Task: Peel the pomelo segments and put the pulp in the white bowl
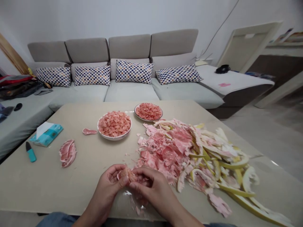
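Close to the table's near edge, my left hand [106, 187] is closed around a piece of pink pomelo segment [129, 175]. The fingers of my right hand [155, 186] pinch the same piece from the other side, hiding part of it. Beyond them stands a white bowl [115, 137] heaped with peeled pomelo flesh, and behind it a dark-rimmed plate [149, 120] holds more flesh. A larger unpeeled segment [68, 153] lies to the left, and a small one [89, 131] beside the bowl. Pink membrane scraps [163, 151] spread just beyond my right hand.
Thick yellow-green pomelo rinds [236, 186] pile up along the table's right side. On the left lie a knife with a teal handle [31, 154] and a blue tissue pack [48, 135]. A grey sofa [129, 91] with patterned cushions stands behind the table [94, 201].
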A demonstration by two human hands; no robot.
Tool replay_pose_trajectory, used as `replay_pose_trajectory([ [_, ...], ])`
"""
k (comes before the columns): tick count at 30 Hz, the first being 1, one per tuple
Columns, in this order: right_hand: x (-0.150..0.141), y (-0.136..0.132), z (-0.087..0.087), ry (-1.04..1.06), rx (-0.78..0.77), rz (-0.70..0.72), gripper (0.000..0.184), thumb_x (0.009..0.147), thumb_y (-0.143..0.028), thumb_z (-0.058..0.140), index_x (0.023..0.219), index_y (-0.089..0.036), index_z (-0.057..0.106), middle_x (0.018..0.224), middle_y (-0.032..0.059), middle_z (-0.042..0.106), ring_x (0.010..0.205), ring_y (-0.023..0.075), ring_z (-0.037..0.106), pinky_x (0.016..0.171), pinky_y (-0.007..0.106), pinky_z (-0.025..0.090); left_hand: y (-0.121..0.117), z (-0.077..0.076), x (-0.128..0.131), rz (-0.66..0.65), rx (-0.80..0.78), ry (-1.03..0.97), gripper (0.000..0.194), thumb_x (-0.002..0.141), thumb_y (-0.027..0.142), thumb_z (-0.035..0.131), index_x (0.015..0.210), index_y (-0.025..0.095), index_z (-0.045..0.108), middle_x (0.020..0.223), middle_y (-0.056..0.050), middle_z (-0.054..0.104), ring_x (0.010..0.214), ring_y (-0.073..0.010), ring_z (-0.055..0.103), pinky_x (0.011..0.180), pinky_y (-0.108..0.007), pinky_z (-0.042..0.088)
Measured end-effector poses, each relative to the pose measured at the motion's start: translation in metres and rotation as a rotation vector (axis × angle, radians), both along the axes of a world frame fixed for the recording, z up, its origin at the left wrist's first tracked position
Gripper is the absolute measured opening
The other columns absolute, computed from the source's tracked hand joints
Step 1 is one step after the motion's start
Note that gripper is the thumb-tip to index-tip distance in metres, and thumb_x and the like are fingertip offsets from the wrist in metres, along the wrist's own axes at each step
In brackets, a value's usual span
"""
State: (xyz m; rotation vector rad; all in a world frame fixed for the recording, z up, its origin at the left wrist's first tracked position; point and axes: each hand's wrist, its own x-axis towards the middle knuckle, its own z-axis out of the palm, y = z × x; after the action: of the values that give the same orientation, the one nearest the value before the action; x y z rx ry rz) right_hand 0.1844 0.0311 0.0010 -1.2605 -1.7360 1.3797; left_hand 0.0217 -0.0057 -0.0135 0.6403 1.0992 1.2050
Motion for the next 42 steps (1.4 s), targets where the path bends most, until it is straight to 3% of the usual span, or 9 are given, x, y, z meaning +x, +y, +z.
replay_pose_trajectory([
  [7, 0.0041, 0.0012, 0.002, 0.039, 0.024, 0.057, 0.021, 0.079, -0.036, 0.066, 0.092, -0.021, 0.075, 0.078, 0.0056, 0.069, 0.069, 0.0188, 0.06, 0.061, 0.028, 0.046, 0.003, 0.0007, -0.0017, -0.019, -0.003, -0.05, 0.032, 0.07, 0.028, 0.078, 0.096, 0.016, 0.066, 0.087, -0.006, 0.069, 0.082, -0.0171, 0.062, 0.077, -0.026, 0.046],
  [14, 0.0056, 0.0004, 0.0013, 0.028, 0.21, 0.057, 0.023, 0.086, -0.038, 0.057, 0.095, -0.024, 0.074, 0.085, 0.0073, 0.07, 0.079, 0.0219, 0.062, 0.072, 0.032, 0.047, 0.003, -0.0005, -0.0008, -0.016, -0.02, -0.06, 0.032, 0.07, 0.029, 0.078, 0.096, 0.016, 0.065, 0.086, -0.006, 0.07, 0.081, -0.017, 0.062, 0.078, -0.027, 0.047],
  [16, 0.0052, 0.0012, 0.0018, 0.067, 0.148, 0.067, 0.025, 0.088, -0.039, 0.055, 0.089, -0.024, 0.075, 0.081, 0.0065, 0.07, 0.075, 0.0209, 0.062, 0.07, 0.031, 0.047, 0.0023, 0.0, -0.0007, -0.013, -0.024, -0.064, 0.032, 0.07, 0.029, 0.078, 0.096, 0.016, 0.065, 0.086, -0.006, 0.07, 0.08, -0.0168, 0.062, 0.078, -0.027, 0.047],
  [21, 0.0043, 0.0036, 0.0001, 0.267, -0.206, 0.101, 0.034, 0.087, -0.049, 0.053, 0.085, -0.021, 0.072, 0.069, 0.0024, 0.065, 0.056, 0.0135, 0.058, 0.056, 0.026, 0.048, 0.0018, 0.0009, -0.0014, -0.013, -0.018, -0.084, 0.032, 0.071, 0.028, 0.077, 0.098, 0.016, 0.065, 0.08, -0.004, 0.069, 0.075, -0.0142, 0.061, 0.074, -0.024, 0.046],
  [26, 0.0048, 0.0042, -0.0027, 0.325, -0.397, 0.058, 0.041, 0.079, -0.058, 0.059, 0.078, -0.018, 0.068, 0.071, 0.0029, 0.065, 0.06, 0.0129, 0.06, 0.05, 0.021, 0.045, 0.0032, 0.0019, -0.0015, -0.009, -0.052, -0.125, 0.031, 0.072, 0.027, 0.076, 0.099, 0.015, 0.066, 0.083, -0.004, 0.068, 0.076, -0.0133, 0.061, 0.076, -0.024, 0.047],
  [29, 0.0042, 0.0044, -0.0022, 0.325, -0.425, 0.043, 0.043, 0.077, -0.06, 0.06, 0.081, -0.017, 0.066, 0.073, 0.0029, 0.065, 0.062, 0.0133, 0.061, 0.049, 0.021, 0.045, 0.0035, 0.0023, -0.0008, -0.003, -0.06, -0.127, 0.033, 0.071, 0.028, 0.077, 0.098, 0.015, 0.066, 0.084, -0.005, 0.068, 0.077, -0.014, 0.061, 0.077, -0.025, 0.047],
  [33, 0.002, 0.0043, -0.001, 0.292, -0.327, 0.037, 0.046, 0.072, -0.052, 0.071, 0.103, -0.018, 0.065, 0.074, 0.0014, 0.066, 0.064, 0.0135, 0.061, 0.055, 0.022, 0.047, 0.0025, 0.0024, 0.001, -0.039, -0.02, -0.099, 0.029, 0.074, 0.028, 0.075, 0.097, 0.015, 0.065, 0.08, -0.005, 0.068, 0.075, -0.0145, 0.061, 0.075, -0.025, 0.047],
  [35, 0.0018, 0.004, -0.0006, 0.28, -0.295, 0.038, 0.043, 0.07, -0.047, 0.074, 0.099, -0.017, 0.066, 0.075, 0.0013, 0.066, 0.063, 0.0128, 0.06, 0.056, 0.022, 0.047, 0.0017, 0.0026, 0.0019, -0.053, -0.021, -0.101, 0.027, 0.074, 0.028, 0.074, 0.097, 0.015, 0.065, 0.081, -0.005, 0.069, 0.075, -0.015, 0.061, 0.075, -0.026, 0.047],
  [42, 0.0053, 0.0043, -0.002, 0.406, -0.521, 0.033, 0.042, 0.073, -0.052, 0.07, 0.087, -0.013, 0.065, 0.068, 0.0015, 0.065, 0.057, 0.0096, 0.06, 0.049, 0.018, 0.046, 0.0026, 0.0018, 0.0005, -0.041, -0.07, -0.218, 0.023, 0.078, 0.018, 0.071, 0.1, 0.013, 0.065, 0.079, -0.005, 0.069, 0.073, -0.0129, 0.063, 0.077, -0.026, 0.049],
])
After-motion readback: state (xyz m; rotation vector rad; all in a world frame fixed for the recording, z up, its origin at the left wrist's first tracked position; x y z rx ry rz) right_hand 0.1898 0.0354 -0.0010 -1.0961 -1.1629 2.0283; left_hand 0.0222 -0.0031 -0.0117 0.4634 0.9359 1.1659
